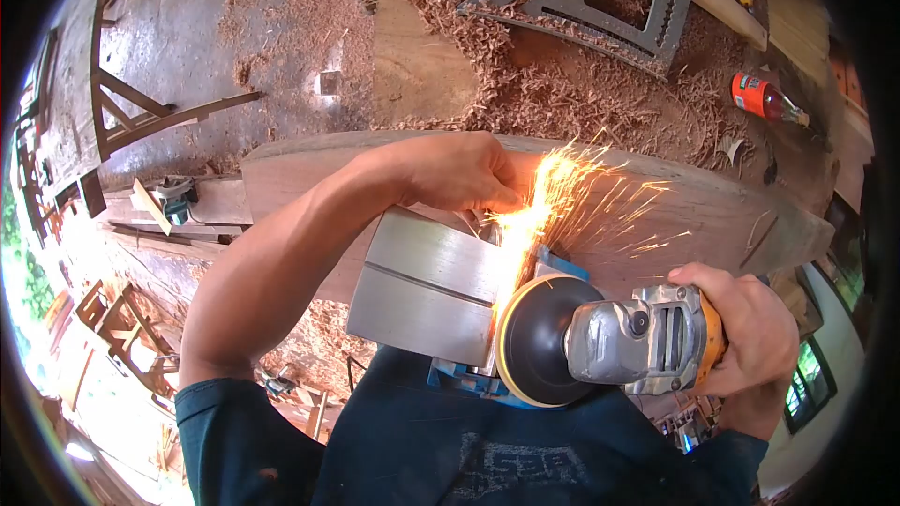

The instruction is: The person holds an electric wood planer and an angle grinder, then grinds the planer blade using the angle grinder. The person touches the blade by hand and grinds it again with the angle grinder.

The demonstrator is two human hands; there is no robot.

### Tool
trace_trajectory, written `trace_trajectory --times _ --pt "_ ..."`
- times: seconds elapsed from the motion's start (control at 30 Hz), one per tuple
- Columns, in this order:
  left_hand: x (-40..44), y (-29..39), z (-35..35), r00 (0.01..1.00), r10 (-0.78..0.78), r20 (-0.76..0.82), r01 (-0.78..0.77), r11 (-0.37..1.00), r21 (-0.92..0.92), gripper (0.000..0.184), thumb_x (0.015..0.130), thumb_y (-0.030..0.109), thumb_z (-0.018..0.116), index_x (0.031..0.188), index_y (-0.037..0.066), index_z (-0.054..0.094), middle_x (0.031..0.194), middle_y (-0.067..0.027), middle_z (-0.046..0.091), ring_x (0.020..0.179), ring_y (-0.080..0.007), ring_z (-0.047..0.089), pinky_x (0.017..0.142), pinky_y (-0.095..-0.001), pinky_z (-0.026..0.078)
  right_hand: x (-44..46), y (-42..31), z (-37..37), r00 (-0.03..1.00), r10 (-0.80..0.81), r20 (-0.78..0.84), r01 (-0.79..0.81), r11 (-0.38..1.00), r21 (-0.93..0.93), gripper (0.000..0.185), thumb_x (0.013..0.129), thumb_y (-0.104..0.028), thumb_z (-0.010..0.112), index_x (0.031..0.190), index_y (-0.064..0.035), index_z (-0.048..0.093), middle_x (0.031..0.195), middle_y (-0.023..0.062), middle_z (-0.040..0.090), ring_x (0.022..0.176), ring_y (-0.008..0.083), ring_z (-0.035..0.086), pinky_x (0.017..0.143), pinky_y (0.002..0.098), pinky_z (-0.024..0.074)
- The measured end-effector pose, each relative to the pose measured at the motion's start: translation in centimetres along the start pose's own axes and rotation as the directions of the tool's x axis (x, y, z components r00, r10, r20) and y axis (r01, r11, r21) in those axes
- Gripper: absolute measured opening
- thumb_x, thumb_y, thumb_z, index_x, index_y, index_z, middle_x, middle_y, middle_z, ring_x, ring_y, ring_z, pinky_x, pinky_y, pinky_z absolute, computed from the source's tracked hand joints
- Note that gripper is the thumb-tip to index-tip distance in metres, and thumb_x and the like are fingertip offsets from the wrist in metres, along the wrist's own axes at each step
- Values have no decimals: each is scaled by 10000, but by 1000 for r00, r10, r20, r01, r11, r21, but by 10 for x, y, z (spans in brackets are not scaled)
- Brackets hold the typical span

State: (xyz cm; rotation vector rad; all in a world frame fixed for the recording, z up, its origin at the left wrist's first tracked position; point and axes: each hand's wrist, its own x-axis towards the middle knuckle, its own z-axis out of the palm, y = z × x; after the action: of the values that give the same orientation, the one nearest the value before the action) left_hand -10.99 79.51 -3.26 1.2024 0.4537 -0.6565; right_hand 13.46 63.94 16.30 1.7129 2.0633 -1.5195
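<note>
Metal plate [422,319], silver and crossed by a groove, lies left of centre before the wearer's dark shirt [394,440], just in front of a wooden slab [722,220]; what carries it does not show. The left hand [464,173] reaches over its far side with fingers curled, but glare at the fingertips means I cannot tell what they grip. Sparks [562,187] fly from the plate's right edge, where a black disc [548,337] runs close along it. Blue parts [562,264] show at the far and near ends of that edge. Further right, the right hand [759,319] is wrapped firmly around the angle grinder [614,342].

The bare left fingers sit right beside the spark stream, so a kick or slip of the disc could burn or cut them. Sparks also spread toward dry shavings [581,98] beyond the slab, which could smoulder. Uneven pressure from the one-handed hold might gouge the plate's edge.

The plate's groove runs from left to right, dipping slightly rightward; with its right end partly covered by disc and glare, its long axis is uncertain. The grinder's long axis lies nearly crosswise, its disc end pointing left toward the plate.
</note>
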Motion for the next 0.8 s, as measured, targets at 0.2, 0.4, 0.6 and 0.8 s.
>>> trace_trajectory --times 0.2,0.4,0.6,0.8 --pt "1 -4 1 999 43 -9 -43 999 26 275 901 254 657 896 -18 702 712 2 601 698 -75 539 704 -273 482 -2 -1 0 1000 17 17 -18 998 54 868 607 -319 893 1311 -4 495 967 181 698 779 342 717 665 393 566" --pt "4 -7 1 998 56 10 -56 998 7 254 891 236 629 906 -8 700 710 2 594 683 -80 513 645 -300 450 -5 -7 0 999 34 -2 -34 999 11 865 608 -341 898 1308 -15 507 965 161 701 785 326 714 682 384 561" --pt "-3 2 0 999 45 -1 -45 999 30 278 906 259 611 880 -9 682 695 14 562 668 -75 491 633 -305 431 -3 -20 -4 998 54 -36 -57 995 -85 834 604 -369 901 1287 -44 550 960 128 708 800 295 708 691 375 545" --pt "-5 4 2 1000 7 -25 -6 1000 17 271 898 253 622 880 -9 689 710 -3 598 666 -96 505 631 -307 435 -5 -16 -1 999 34 -30 -35 999 -29 839 615 -376 900 1296 -44 539 956 130 711 789 288 716 698 374 555"
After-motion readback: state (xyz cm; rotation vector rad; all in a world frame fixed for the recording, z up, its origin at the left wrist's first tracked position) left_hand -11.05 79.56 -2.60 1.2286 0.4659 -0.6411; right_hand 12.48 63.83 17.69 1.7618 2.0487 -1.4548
